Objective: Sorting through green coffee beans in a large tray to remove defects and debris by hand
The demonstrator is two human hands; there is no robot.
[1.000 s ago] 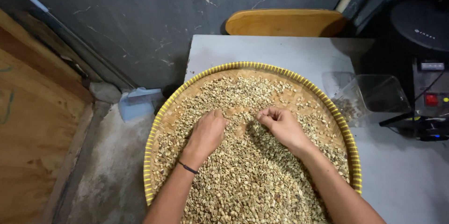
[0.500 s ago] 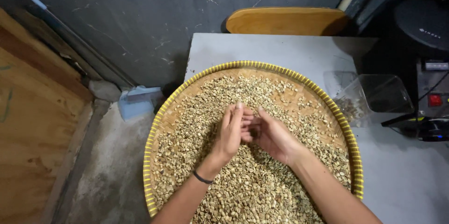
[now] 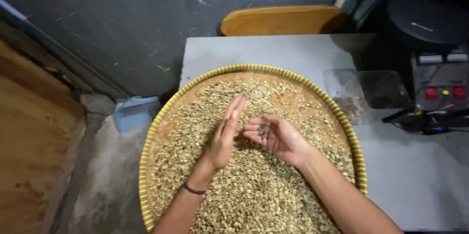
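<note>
Dark bits point(image 3: 264, 130) now lie in the cupped right hand point(image 3: 276, 136); left hand point(image 3: 225, 134) lifted, fingers flat.

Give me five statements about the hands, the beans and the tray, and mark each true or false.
1. The right hand is palm up with a few dark bits on it. True.
2. The left hand is clenched in a fist. False: its fingers are stretched out, the hand standing on edge beside the right one.
3. The tray is a round woven one with a yellow rim. True.
4. The beans are dark brown. False: they are pale and greenish-tan; only the bits in the palm look dark.
5. The clear container sits inside the tray. False: it stands on the table, outside the tray's right edge.
</note>
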